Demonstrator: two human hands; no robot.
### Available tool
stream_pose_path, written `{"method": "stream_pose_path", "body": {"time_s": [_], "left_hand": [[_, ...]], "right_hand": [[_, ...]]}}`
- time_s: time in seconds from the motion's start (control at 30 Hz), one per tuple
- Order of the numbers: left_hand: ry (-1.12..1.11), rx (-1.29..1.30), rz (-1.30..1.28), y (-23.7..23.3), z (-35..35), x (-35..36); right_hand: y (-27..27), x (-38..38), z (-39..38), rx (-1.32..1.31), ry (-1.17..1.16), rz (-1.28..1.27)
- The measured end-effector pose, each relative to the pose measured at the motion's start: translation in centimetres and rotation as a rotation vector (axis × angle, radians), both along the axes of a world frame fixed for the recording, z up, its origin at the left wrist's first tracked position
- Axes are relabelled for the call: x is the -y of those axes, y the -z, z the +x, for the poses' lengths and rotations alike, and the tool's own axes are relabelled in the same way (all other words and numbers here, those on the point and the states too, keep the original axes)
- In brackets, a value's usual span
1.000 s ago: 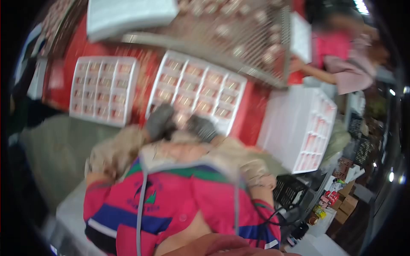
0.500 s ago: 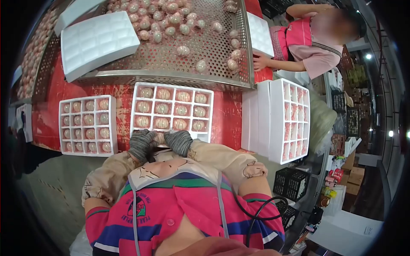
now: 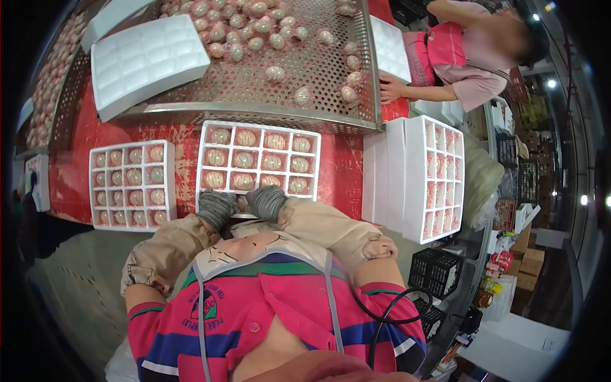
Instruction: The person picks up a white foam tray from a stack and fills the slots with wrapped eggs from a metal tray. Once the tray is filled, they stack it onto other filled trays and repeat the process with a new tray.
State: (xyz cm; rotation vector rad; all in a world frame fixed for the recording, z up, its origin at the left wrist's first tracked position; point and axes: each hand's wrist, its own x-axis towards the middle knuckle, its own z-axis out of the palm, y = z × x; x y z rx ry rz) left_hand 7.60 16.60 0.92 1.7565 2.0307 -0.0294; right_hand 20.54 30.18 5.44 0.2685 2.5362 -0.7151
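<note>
In front of me lies a white foam tray divided into square cells. Its far rows hold pale, round, fruit-like pieces with a striped, pinkish net-like wrap. At the near edge, my left hand, in a grey glove, has its fingers curled in. Close to its right is my right hand, gloved too and also curled. A round netted piece shows between the two hands, and both seem to grip it. My fingertips are largely hidden.
A filled tray lies to the left; another filled tray stands on edge at right. Behind, a perforated metal bin holds many loose pieces, with an upside-down foam tray over its corner. A person's hand rests at far right.
My hands stay at the tray's near edge, with small shifts of the wrists and fingers. The whole view has moved slightly.
</note>
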Motion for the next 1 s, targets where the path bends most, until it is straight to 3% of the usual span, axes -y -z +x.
{"method": "stream_pose_path", "body": {"time_s": [0.03,0.07,0.1,0.13,0.17,0.2,0.23,0.27,0.3,0.37,0.43,0.5,0.57,0.63,0.67,0.73,0.83,0.93,1.0], "left_hand": [[0.021,0.036,0.159,0.5,-0.1,0.4],[0.032,0.069,0.305,0.9,-0.3,1.5],[-0.020,0.073,0.257,1.7,-0.2,1.7],[-0.031,0.082,0.190,1.3,-0.2,1.6],[-0.034,0.086,0.143,1.0,-0.4,1.2],[-0.051,0.081,0.144,1.5,-0.6,1.3],[-0.068,0.063,0.150,2.4,-0.5,1.5],[-0.082,0.050,0.158,3.0,-0.1,1.6],[-0.091,0.054,0.167,2.9,-0.1,1.6],[-0.100,0.151,0.320,2.3,-0.2,1.8],[-0.088,0.055,0.311,3.0,0.0,1.8],[-0.076,0.105,0.369,2.2,-0.1,1.6],[-0.124,0.059,0.268,2.7,0.3,1.8],[-0.109,0.037,0.250,2.6,0.2,1.3],[-0.108,0.033,0.197,2.2,0.2,1.4],[-0.109,0.067,0.183,1.6,0.0,1.6],[-0.123,0.121,0.171,1.7,0.2,1.6],[-0.097,0.086,0.120,2.0,-0.1,1.3],[-0.073,0.009,0.131,0.0,0.1,1.1]], "right_hand": [[1.7,0.1,-0.2,-0.007,0.017,0.018],[-0.1,-1.9,-0.2,-0.065,0.092,-0.007],[-0.3,-3.5,-0.2,-0.143,0.107,0.138],[-1.5,-6.1,-1.1,-0.289,0.206,0.023],[-1.6,-9.1,-1.7,-0.557,0.398,0.016],[-2.4,-12.3,-2.8,-0.665,0.571,-0.174],[-2.9,-14.0,-3.6,-0.700,0.766,-0.097],[-3.8,-16.8,-5.0,-0.476,0.753,0.104],[-2.1,-19.3,-6.6,-0.475,0.742,0.112],[2.0,-23.6,-9.0,-0.648,0.418,0.475],[1.3,-24.9,-11.8,-0.401,0.375,0.494],[6.4,-26.3,-13.5,-0.487,0.246,0.730],[-10.9,-17.9,-9.5,-0.240,0.230,0.566],[-6.0,-20.7,-11.8,0.063,0.212,0.374],[-5.4,-20.8,-11.7,0.055,0.221,0.371],[-4.3,-20.6,-11.0,-0.392,0.372,0.312],[14.2,-28.5,-18.6,-0.105,0.539,0.050],[-4.0,-21.5,-10.1,-0.546,0.932,-0.972],[-8.0,-17.4,-5.5,-0.574,0.810,-1.038]]}}
